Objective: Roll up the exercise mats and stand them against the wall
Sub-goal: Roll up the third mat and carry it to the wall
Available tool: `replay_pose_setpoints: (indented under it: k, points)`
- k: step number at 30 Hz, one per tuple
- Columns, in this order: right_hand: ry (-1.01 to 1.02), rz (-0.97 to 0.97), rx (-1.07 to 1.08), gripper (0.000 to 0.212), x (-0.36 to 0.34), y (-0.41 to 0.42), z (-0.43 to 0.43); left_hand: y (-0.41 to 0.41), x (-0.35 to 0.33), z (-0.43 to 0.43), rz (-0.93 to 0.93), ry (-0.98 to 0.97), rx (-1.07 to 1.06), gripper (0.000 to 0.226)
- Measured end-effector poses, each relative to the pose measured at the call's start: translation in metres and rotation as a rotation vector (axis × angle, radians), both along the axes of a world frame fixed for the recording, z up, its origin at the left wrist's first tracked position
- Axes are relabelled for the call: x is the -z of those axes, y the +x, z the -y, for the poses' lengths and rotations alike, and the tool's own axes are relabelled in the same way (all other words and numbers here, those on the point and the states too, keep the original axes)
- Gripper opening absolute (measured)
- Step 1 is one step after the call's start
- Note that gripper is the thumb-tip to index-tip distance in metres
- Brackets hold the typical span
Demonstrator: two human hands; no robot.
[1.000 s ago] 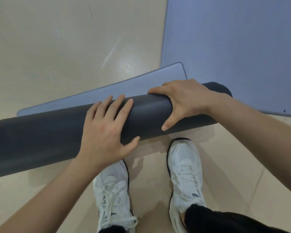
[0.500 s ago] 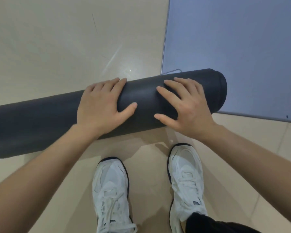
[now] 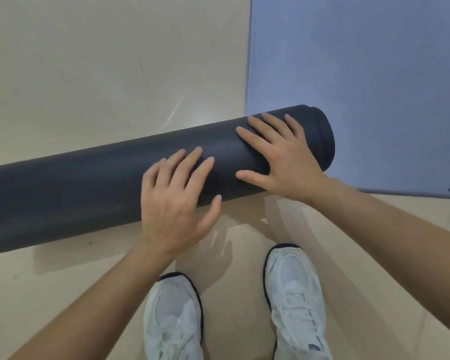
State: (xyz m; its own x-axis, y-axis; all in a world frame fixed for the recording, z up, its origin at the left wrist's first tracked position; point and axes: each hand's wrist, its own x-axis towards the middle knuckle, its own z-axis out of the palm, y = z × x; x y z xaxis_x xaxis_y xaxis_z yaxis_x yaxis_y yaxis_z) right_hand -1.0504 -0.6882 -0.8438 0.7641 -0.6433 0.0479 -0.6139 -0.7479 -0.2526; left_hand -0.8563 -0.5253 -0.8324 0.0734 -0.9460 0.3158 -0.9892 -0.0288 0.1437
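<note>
The left hand (image 3: 174,201) lies flat, fingers spread, on top of the rolled dark mat (image 3: 89,188), gripping nothing. The right hand (image 3: 283,157) also rests open-palmed on the roll, near its right end. The roll lies on the beige floor (image 3: 102,61), that end overlapping the near left corner of a flat blue-grey mat (image 3: 361,74). Two white sneakers (image 3: 294,294) stand just behind the roll.
</note>
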Motion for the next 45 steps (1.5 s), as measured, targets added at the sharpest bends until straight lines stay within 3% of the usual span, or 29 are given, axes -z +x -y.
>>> replay_pose_setpoints:
  k: [4,10,13,18,23,28,30,31,35,37,40,45]
  points:
    - [0.124,-0.030,0.006,0.085,-0.012,0.011,0.023,0.006,0.020,0.000,0.102,0.172,-0.004,0.083]
    - [0.051,0.074,0.159,0.084,-0.011,0.000,0.047,0.031,0.019,0.030,0.114,0.139,0.031,0.090]
    - [0.168,-0.088,0.243,0.099,-0.022,-0.009,0.072,0.048,0.012,0.051,0.114,0.206,0.040,0.109]
    - [0.423,-0.255,0.106,0.124,-0.042,-0.014,0.105,0.067,0.000,0.077,0.142,0.311,0.041,0.135]
    - [0.451,-0.259,0.122,0.126,-0.045,-0.006,0.110,0.082,-0.003,0.090,0.211,0.296,0.073,0.129]
    - [0.493,-0.181,0.221,0.095,-0.047,0.009,0.087,0.104,-0.008,0.084,0.237,0.201,-0.052,0.105]
    - [0.538,-0.160,0.292,0.088,-0.040,0.018,0.074,0.101,-0.005,0.074,0.090,0.162,-0.256,0.093]
    - [0.556,-0.150,0.318,0.089,-0.037,0.022,0.069,0.094,-0.003,0.070,-0.083,0.148,-0.367,0.087]
    - [0.620,-0.143,0.340,0.091,-0.036,0.027,0.067,0.038,0.010,0.053,-1.153,0.272,-0.569,0.080]
    - [0.710,-0.138,0.331,0.081,-0.039,0.021,0.075,0.005,0.011,0.050,-1.487,0.361,-0.575,0.079]
    - [0.881,-0.060,0.295,0.071,-0.042,0.010,0.083,-0.035,0.008,0.059,-1.732,0.447,-0.536,0.074]
    - [0.947,0.111,0.357,0.064,-0.034,0.004,0.082,-0.057,0.001,0.080,-1.847,0.376,-0.515,0.051]
